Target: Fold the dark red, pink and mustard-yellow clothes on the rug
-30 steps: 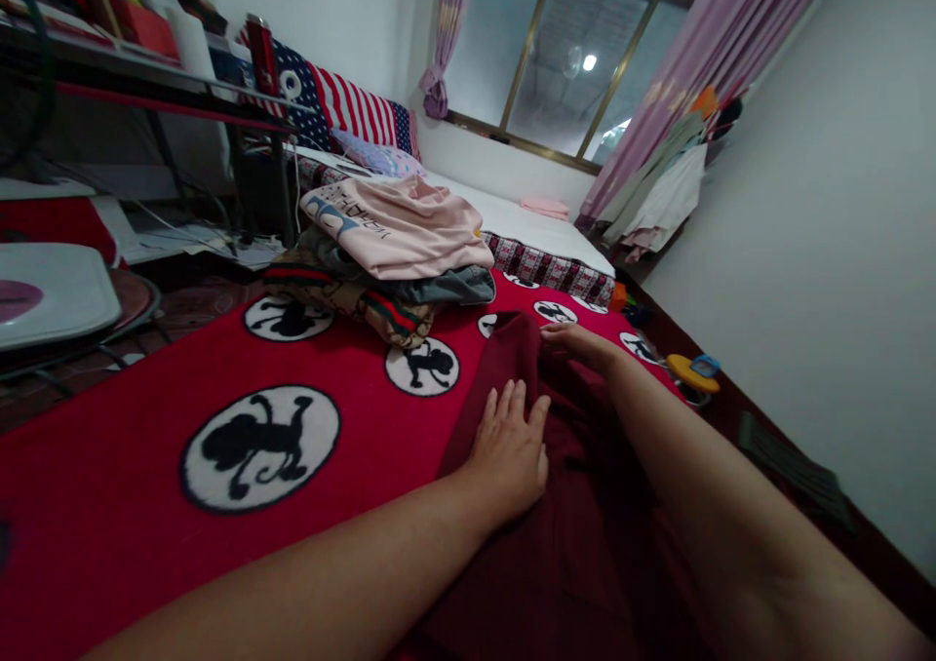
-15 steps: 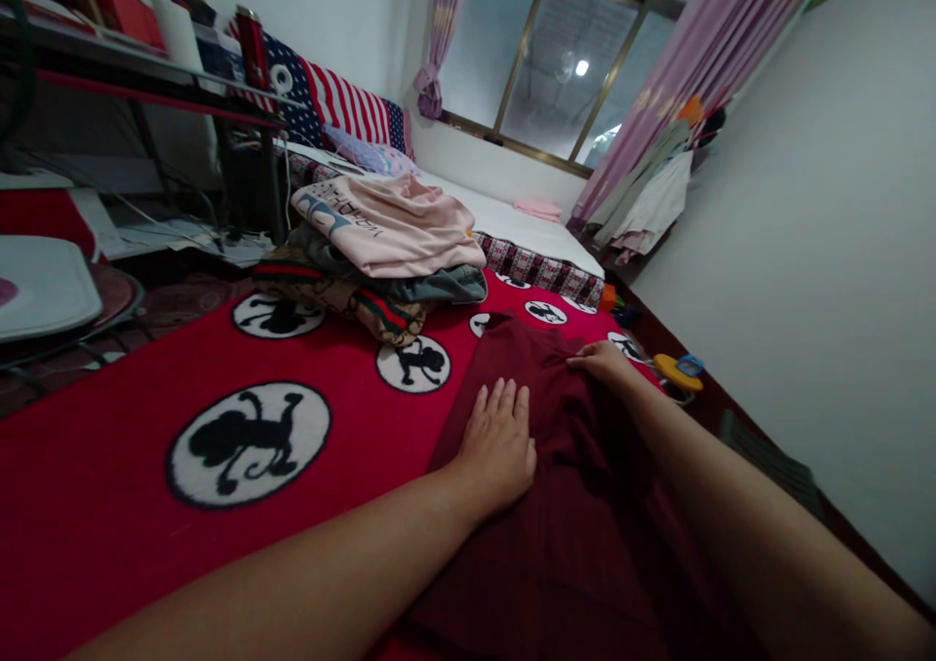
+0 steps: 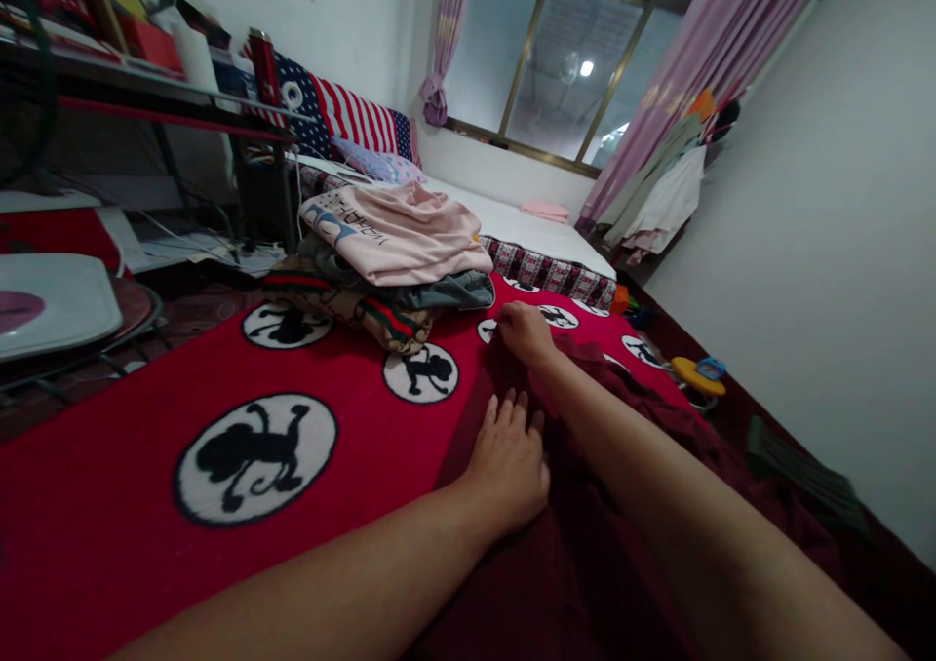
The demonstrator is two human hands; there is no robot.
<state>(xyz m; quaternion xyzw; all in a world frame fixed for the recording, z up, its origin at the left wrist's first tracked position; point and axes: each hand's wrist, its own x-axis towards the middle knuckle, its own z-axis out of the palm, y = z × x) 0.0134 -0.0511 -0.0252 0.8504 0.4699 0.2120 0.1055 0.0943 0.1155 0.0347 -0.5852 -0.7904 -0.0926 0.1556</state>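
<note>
A maroon garment (image 3: pixel 512 583) lies spread over the red blanket, running from the bottom of the view toward the clothes pile. My left hand (image 3: pixel 508 461) rests flat on it, fingers stretched forward. Beyond that, my right hand (image 3: pixel 526 334) is closed at the garment's far end, with its fingertips pinched on the cloth and partly hidden. Folds of the cloth bunch up under and to the right of my right forearm. Whether it is a shirt or trousers, I cannot tell.
Left of my hands sits a clothes pile with a pink top (image 3: pixel 399 237) uppermost. The red blanket (image 3: pixel 95 515) carries black-and-white monkey circles. A desk (image 3: pixel 212 120) and a stool (image 3: pixel 55 305) stand at left; a yellow stool (image 3: pixel 694 376) is at right.
My right hand has moved left and away from me, from the garment's right side to its far end, drawing cloth with it. My left hand stays flat on the garment.
</note>
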